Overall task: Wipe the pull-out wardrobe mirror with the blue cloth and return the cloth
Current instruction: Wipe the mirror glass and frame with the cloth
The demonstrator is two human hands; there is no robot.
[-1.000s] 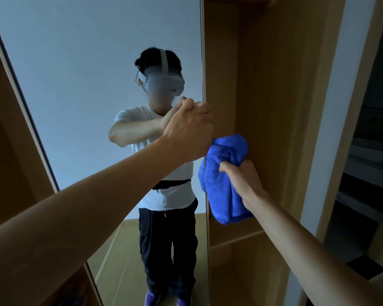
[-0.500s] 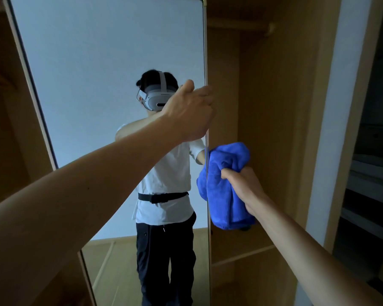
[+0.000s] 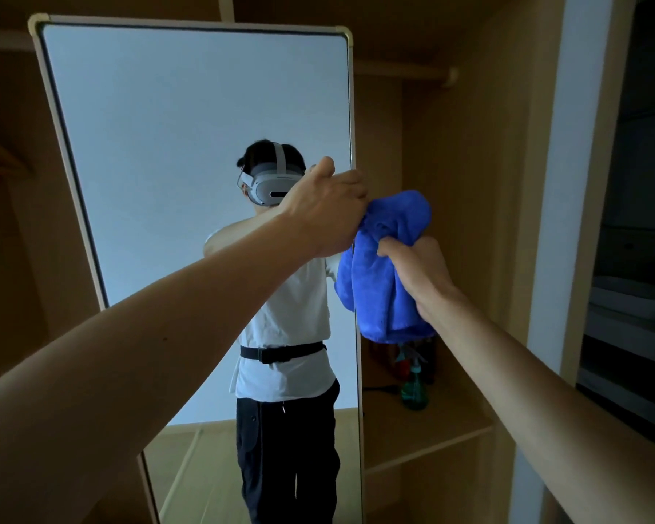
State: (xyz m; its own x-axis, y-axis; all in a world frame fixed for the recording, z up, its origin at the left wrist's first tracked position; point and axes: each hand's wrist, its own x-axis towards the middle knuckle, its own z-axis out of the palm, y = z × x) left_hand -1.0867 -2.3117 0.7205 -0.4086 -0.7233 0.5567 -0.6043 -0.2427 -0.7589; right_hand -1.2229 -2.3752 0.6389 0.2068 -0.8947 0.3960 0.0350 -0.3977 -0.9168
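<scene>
The left hand [image 3: 328, 209] clamps the mirror's [image 3: 190, 153] right edge to steady it, while the right hand [image 3: 418, 272] grips the bunched blue cloth [image 3: 382, 259] for wiping.

Bare forearms; the reflection shows a white T-shirt [image 3: 292, 308], black belt [image 3: 280, 352] and dark trousers [image 3: 288, 455].

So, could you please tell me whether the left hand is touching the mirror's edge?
Touching. The head view shows the left hand wrapped around the right edge of the mirror, fingers curled over the frame with no gap, beside the blue cloth.
</scene>
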